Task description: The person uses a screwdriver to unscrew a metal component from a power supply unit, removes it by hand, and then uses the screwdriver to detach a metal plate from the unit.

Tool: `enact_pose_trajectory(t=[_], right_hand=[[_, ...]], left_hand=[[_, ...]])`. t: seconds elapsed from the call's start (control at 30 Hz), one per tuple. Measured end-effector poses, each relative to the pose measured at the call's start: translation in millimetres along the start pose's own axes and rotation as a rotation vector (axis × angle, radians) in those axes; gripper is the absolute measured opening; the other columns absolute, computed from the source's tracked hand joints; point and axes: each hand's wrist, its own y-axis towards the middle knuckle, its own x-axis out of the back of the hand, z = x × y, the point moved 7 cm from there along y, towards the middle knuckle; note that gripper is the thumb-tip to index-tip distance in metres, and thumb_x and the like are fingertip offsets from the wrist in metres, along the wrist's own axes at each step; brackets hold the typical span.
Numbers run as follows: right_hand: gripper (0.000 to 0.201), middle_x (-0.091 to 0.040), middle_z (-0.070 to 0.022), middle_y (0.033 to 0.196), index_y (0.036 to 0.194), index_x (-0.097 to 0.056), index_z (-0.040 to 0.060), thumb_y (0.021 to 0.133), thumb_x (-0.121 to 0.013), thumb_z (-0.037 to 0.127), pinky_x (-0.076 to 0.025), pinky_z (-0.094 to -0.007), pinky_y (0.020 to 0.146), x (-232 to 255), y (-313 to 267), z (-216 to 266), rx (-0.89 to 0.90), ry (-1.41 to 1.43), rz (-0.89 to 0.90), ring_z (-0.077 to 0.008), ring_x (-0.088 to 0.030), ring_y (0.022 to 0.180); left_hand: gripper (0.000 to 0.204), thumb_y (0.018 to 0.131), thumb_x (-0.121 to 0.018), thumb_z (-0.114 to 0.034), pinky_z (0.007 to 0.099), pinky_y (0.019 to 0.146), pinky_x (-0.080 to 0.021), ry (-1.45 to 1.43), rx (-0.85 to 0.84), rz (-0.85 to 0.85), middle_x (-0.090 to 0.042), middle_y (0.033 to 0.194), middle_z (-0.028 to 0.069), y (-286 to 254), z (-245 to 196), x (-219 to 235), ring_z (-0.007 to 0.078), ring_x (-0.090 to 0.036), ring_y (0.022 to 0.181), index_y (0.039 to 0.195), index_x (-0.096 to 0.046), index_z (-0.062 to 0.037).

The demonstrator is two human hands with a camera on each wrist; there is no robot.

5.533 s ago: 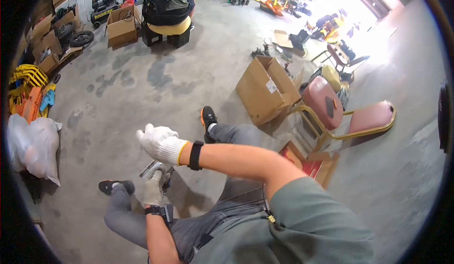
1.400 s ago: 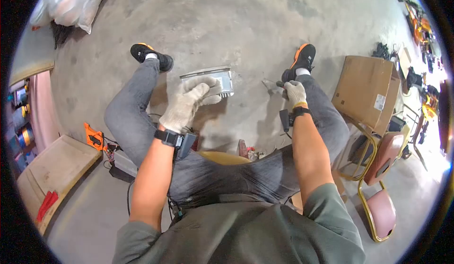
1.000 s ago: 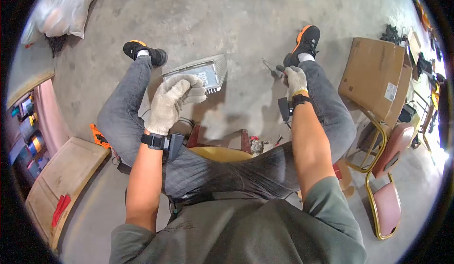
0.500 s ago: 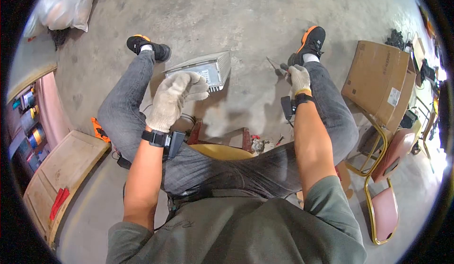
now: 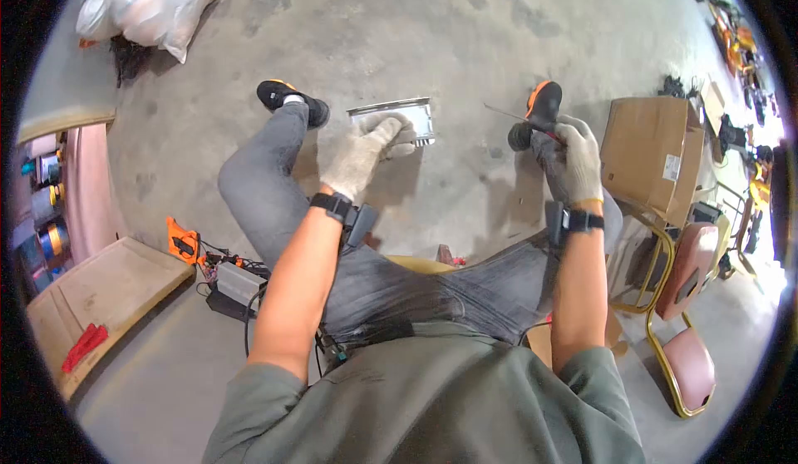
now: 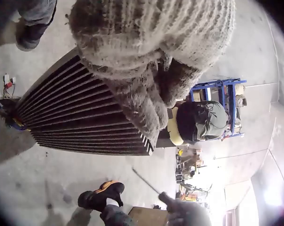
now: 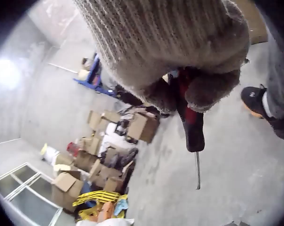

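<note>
Left hand [image 5: 359, 150] gripped finned metal housing [image 5: 397, 118] by near edge, held above concrete floor [image 5: 432, 23] between shoes. Right hand [image 5: 572, 158] closed round red-handled screwdriver [image 7: 191, 132], shaft pointed leftward toward housing. Housing's long axis lay crosswise; left hand nearer. Cardboard box [image 5: 648, 155] just right.

no legible text anywhere
</note>
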Motion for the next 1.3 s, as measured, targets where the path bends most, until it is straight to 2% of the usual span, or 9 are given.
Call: enact_pose_trajectory(t=[0.03,0.1,0.13,0.23,0.37,0.53,0.73,0.93,1.3], right_hand=[[0.032,-0.070,-0.0059,0.092,0.118,-0.070,-0.0023,0.092,-0.064,0.015,-0.052,-0.0283,0.072,1.5,-7.9,25.9,0.021,-0.001,0.005,-0.0123,-0.063,0.076],[0.030,-0.070,-0.0057,0.093,0.119,-0.070,-0.0027,0.094,-0.062,0.012,-0.052,-0.0268,0.071,-3.4,-27.8,59.8,-0.265,0.149,0.065,-0.0106,-0.062,0.076],[0.028,-0.069,-0.0061,0.093,0.119,-0.069,-0.0021,0.095,-0.062,0.011,-0.051,-0.0259,0.068,-7.6,-35.5,71.8,-0.307,0.168,0.093,-0.0098,-0.061,0.073],[0.027,-0.069,-0.0068,0.092,0.118,-0.069,-0.0015,0.095,-0.062,0.012,-0.050,-0.0256,0.064,-30.7,-45.1,89.5,-0.136,0.144,0.196,-0.0101,-0.060,0.069],[0.025,-0.069,-0.0076,0.090,0.117,-0.070,0.0004,0.096,-0.063,0.013,-0.046,-0.0245,0.058,-55.8,-54.8,86.8,-0.276,0.194,0.248,-0.0094,-0.059,0.065],[0.025,-0.068,-0.0064,0.086,0.116,-0.070,0.0007,0.096,-0.064,0.014,-0.046,-0.0245,0.057,-67.3,-50.6,76.5,-0.250,0.219,0.247,-0.0087,-0.059,0.064],[0.026,-0.068,-0.0066,0.087,0.116,-0.069,-0.0013,0.095,-0.064,0.014,-0.046,-0.0251,0.057,-71.6,-49.3,83.4,-0.235,0.155,0.277,-0.0092,-0.059,0.064],[0.027,-0.068,-0.0067,0.084,0.114,-0.070,-0.0016,0.094,-0.064,0.015,-0.046,-0.0252,0.056,-71.4,-51.2,95.2,-0.254,0.125,0.252,-0.0098,-0.060,0.064],[0.026,-0.065,-0.0048,0.084,0.113,-0.070,0.0014,0.094,-0.065,0.020,-0.043,-0.0248,0.054,-74.3,-48.4,98.6,-0.261,0.129,0.256,-0.0100,-0.059,0.063]], left_hand=[[0.023,0.106,-0.064,-0.017,0.0285,0.084,-0.063,-0.008,-0.020,-0.003,-0.075,0.111,0.0085,-0.4,-0.7,1.9,0.0149,-0.073,0.098,0.116,-0.073,0.0011],[0.025,0.106,-0.063,-0.019,0.0267,0.084,-0.060,0.108,-0.016,0.030,-0.075,0.109,0.0075,2.4,7.0,5.6,0.0128,-0.072,0.098,0.116,-0.073,0.0011],[0.026,0.105,-0.062,-0.019,0.0252,0.085,-0.058,0.128,-0.028,0.046,-0.076,0.108,0.0070,4.2,8.5,6.0,0.0118,-0.071,0.099,0.116,-0.074,0.0010],[0.023,0.106,-0.062,-0.013,0.0301,0.088,-0.064,0.000,-0.016,0.108,-0.072,0.113,0.0101,2.5,8.4,3.3,0.0185,-0.072,0.103,0.121,-0.069,0.0034],[0.021,0.106,-0.060,-0.011,0.0285,0.089,-0.062,-0.035,-0.080,0.180,-0.072,0.113,0.0078,16.5,22.8,7.2,0.0157,-0.071,0.101,0.120,-0.070,0.0010],[0.025,0.103,-0.057,-0.004,0.0296,0.091,-0.060,0.000,-0.086,0.221,-0.073,0.116,0.0088,11.8,17.8,3.6,0.0168,-0.070,0.105,0.124,-0.070,0.0004],[0.028,0.101,-0.061,-0.008,0.0298,0.091,-0.058,0.177,-0.125,0.246,-0.073,0.117,0.0068,6.2,8.6,3.0,0.0147,-0.070,0.104,0.128,-0.070,-0.0011],[0.028,0.101,-0.063,-0.011,0.0289,0.089,-0.054,0.149,-0.134,0.249,-0.073,0.118,0.0034,10.1,12.3,4.1,0.0124,-0.068,0.104,0.128,-0.072,-0.0058],[0.026,0.101,-0.062,-0.007,0.0302,0.093,-0.055,0.155,-0.149,0.292,-0.074,0.113,0.0038,12.8,14.3,2.8,0.0131,-0.068,0.103,0.125,-0.072,-0.0027]])
